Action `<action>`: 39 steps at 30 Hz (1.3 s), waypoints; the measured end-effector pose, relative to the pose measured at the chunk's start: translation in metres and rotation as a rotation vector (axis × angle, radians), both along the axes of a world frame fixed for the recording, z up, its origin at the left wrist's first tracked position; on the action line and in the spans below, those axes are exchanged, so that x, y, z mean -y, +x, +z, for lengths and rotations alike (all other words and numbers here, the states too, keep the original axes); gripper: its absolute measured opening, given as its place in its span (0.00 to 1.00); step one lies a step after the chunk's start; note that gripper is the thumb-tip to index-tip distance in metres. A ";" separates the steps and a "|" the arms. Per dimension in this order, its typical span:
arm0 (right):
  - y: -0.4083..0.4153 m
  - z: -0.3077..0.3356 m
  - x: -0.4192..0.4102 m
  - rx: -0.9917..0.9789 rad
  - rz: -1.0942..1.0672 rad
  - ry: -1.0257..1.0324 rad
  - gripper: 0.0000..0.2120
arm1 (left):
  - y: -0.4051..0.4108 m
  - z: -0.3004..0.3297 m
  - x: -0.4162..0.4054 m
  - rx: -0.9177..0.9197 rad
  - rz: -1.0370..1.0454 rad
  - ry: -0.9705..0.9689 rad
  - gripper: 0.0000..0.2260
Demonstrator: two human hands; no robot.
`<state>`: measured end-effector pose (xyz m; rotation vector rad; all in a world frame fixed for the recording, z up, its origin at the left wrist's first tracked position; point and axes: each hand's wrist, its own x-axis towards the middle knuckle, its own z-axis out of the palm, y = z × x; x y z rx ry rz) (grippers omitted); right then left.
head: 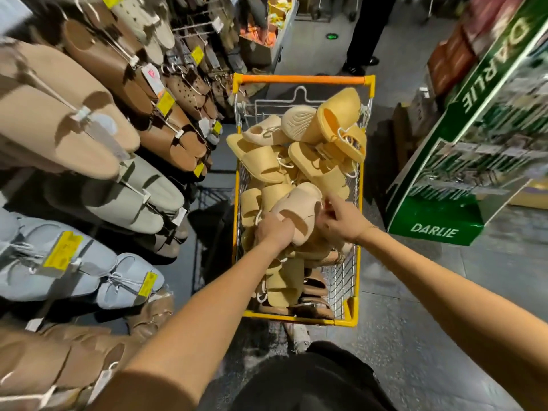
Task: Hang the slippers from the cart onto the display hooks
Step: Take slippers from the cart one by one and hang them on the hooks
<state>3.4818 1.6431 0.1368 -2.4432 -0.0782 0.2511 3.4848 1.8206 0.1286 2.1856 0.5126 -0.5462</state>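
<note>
Here, beige slipper [298,213] between both hands' fingers [283,223], above cart [296,80].

The place is a shop aisle with a dark grey speckled floor [415,336]. On the right side stands a green cardboard stand [462,161] with the white word DARLIE printed on its base and along its edge. Behind it there are brown and red boxes [453,54], blurred. At the far end of the aisle a bin [261,40] holds orange and yellow goods, and next to it a person in dark trousers [370,28] stands on the floor. A small green light mark [332,35] shows on the floor there. The light is dim and even.
</note>
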 end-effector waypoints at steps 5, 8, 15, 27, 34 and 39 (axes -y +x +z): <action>-0.022 0.015 -0.020 0.103 0.157 -0.033 0.09 | -0.008 0.011 -0.013 0.028 0.073 0.035 0.28; -0.031 0.025 -0.035 0.149 0.275 -0.047 0.10 | -0.015 0.028 -0.020 0.046 0.106 -0.016 0.24; -0.057 0.007 -0.067 0.172 0.335 -0.135 0.19 | -0.027 0.060 -0.043 0.186 0.079 -0.008 0.25; -0.053 0.019 -0.049 0.381 -0.003 0.075 0.15 | -0.050 0.064 -0.069 0.115 0.065 -0.022 0.27; -0.051 0.014 -0.040 0.369 0.047 -0.035 0.09 | -0.056 0.057 -0.058 0.127 0.032 -0.033 0.26; -0.049 0.011 -0.026 0.344 0.007 -0.091 0.07 | -0.055 0.052 -0.051 0.120 0.042 -0.116 0.25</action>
